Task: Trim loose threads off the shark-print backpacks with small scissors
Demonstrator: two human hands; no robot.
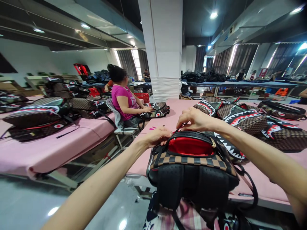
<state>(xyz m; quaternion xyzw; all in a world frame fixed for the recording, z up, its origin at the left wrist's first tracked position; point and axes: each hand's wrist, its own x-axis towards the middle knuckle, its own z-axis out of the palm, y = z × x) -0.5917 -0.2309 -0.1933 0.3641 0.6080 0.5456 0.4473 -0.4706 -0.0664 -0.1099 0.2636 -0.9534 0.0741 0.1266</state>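
A brown-and-black checkered backpack (192, 163) rests at the table's edge over my lap, its black padded shoulder straps (169, 187) facing me. Its top opening is unzipped and shows a red lining (189, 147). The gold-coloured zipper pull (213, 144) sits at the right end of the opening. My left hand (158, 135) is closed in a pinch on the backpack at the left end of the opening. Just above the rim, my right hand (195, 119) pinches a thin black strip by the far left side. The fingertips partly hide what both hands grip.
Several shark-mouth backpacks (242, 118) lie to the right on the pink-covered table (177, 108). More backpacks (35, 115) are piled on another pink table at left. A person in a pink shirt (123, 100) sits ahead, handling a backpack (157, 109). A white pillar (163, 51) stands behind.
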